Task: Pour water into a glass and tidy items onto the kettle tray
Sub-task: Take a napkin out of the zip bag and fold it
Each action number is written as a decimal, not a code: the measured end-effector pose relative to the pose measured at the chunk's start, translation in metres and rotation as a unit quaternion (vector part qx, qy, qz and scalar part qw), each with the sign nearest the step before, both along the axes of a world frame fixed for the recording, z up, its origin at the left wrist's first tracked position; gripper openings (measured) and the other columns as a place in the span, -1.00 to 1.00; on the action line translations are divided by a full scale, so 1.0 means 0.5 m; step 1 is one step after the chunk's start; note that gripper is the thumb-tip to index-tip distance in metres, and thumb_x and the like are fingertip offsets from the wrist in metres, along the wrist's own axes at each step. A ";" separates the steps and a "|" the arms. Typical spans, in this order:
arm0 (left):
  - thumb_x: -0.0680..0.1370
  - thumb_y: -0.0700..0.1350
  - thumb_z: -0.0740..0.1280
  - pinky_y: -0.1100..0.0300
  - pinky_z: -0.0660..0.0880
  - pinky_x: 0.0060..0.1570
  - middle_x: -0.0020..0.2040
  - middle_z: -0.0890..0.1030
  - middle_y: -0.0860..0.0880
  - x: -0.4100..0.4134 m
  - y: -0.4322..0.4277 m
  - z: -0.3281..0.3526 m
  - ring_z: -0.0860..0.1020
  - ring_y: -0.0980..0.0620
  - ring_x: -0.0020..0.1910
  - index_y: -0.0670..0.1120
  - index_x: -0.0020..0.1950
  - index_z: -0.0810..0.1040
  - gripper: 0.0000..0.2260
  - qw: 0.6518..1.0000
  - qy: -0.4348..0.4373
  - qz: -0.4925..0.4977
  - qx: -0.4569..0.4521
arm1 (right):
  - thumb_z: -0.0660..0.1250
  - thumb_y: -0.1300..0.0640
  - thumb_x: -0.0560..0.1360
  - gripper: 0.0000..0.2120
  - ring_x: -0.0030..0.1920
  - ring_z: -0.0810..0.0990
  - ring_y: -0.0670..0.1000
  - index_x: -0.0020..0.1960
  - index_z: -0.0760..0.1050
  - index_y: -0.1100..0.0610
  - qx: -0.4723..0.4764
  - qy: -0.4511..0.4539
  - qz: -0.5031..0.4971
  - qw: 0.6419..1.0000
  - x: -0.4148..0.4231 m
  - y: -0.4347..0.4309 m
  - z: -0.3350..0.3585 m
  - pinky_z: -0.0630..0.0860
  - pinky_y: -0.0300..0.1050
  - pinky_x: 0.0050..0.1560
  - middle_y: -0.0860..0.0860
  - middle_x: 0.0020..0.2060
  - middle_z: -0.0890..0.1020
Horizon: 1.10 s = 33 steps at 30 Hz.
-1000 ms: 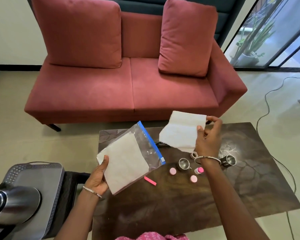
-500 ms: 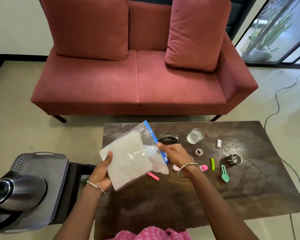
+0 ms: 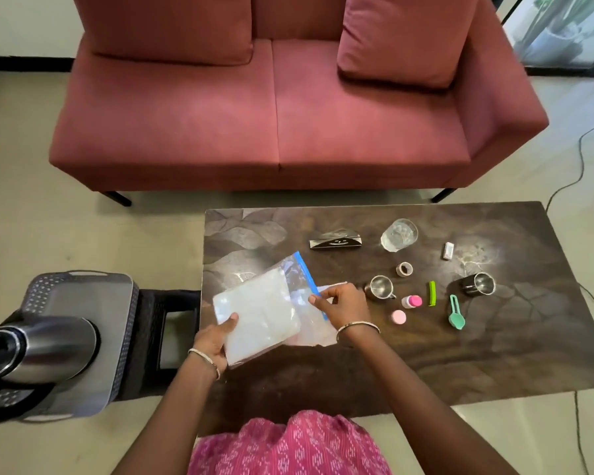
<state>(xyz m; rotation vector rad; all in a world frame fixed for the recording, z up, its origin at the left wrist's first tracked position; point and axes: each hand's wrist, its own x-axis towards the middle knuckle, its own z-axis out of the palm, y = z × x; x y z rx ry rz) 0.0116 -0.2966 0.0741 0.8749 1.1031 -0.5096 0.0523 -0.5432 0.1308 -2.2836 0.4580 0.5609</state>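
Note:
My left hand grips the lower corner of a clear zip bag with a blue seal strip, holding white paper sheets over the dark table. My right hand pinches the bag's blue-strip opening, with a white sheet partly under it. A glass of water stands at the table's far side. On a low stand to the left sits the grey kettle tray, with the steel kettle on its near part.
Small items lie on the table: two steel cups, a tape roll, pink bottle, pink cap, green clip, teal scoop, white block, black holder. A red sofa stands behind.
My right hand brought the loose white sheet down from the air to the bag's opening. The bag has come lower toward the table, and the view tilted down.

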 end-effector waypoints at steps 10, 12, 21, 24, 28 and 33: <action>0.59 -0.25 0.25 -0.20 0.49 0.12 0.30 0.51 -0.21 -0.034 -0.004 -0.167 0.55 -0.14 0.13 -0.12 0.06 0.50 -0.91 0.984 0.069 0.155 -0.047 | 0.42 0.24 0.44 -0.81 -0.34 0.45 -0.09 -0.01 0.69 0.03 -0.028 -0.041 -0.056 0.997 0.027 -0.041 -0.072 0.39 -0.18 -0.13 -0.05 -0.22 0.65; 0.58 -0.24 0.26 -0.20 0.42 0.21 0.33 0.49 -0.21 -0.029 -0.012 -0.187 0.51 -0.14 0.20 -0.11 0.06 0.50 -0.91 0.980 0.073 0.178 -0.053 | 0.41 0.26 0.45 -0.80 -0.31 0.50 -0.06 -0.01 0.68 0.01 -0.019 -0.051 -0.053 0.997 0.033 -0.040 -0.082 0.46 -0.13 -0.12 -0.05 -0.19 0.68; 0.57 -0.24 0.31 0.06 0.40 0.29 0.06 0.52 -0.12 -0.030 -0.023 -0.224 0.54 -0.02 0.02 -0.26 0.32 0.42 -0.67 0.984 0.170 0.017 0.050 | 0.37 0.31 0.46 -0.72 -0.26 0.52 0.04 -0.08 0.68 -0.06 0.116 -0.042 -0.117 0.985 0.075 0.000 -0.093 0.56 0.03 -0.14 0.16 -0.15 0.70; 0.50 -0.21 0.37 -0.03 0.50 0.20 0.19 0.54 -0.17 -0.028 -0.024 -0.201 0.54 -0.18 0.16 -0.28 0.26 0.46 -0.65 0.964 0.183 -0.074 0.177 | 0.33 0.40 0.48 -0.72 -0.27 0.56 -0.03 -0.04 0.68 0.07 0.195 -0.018 -0.183 0.963 0.076 0.020 -0.070 0.55 -0.18 -0.29 0.22 -0.12 0.68; 0.51 -0.14 0.40 0.00 0.57 0.04 0.06 0.59 -0.13 0.011 -0.056 -0.108 0.59 -0.11 0.04 -0.08 0.08 0.54 -0.83 0.958 0.000 -0.160 0.239 | 0.30 0.48 0.47 -0.73 -0.27 0.58 0.00 -0.01 0.65 0.19 0.266 -0.008 -0.226 0.937 0.073 0.039 -0.029 0.56 -0.26 -0.33 0.25 -0.08 0.67; 0.54 0.14 0.30 0.04 0.51 0.04 0.14 0.56 -0.02 0.085 -0.093 -0.001 0.52 -0.03 0.15 0.01 0.14 0.51 -0.72 0.966 -0.122 -0.171 0.148 | 0.30 0.49 0.45 -0.66 -0.32 0.61 -0.02 0.10 0.63 0.17 0.329 0.023 -0.208 0.921 0.061 0.029 0.021 0.57 -0.23 -0.37 0.22 -0.03 0.65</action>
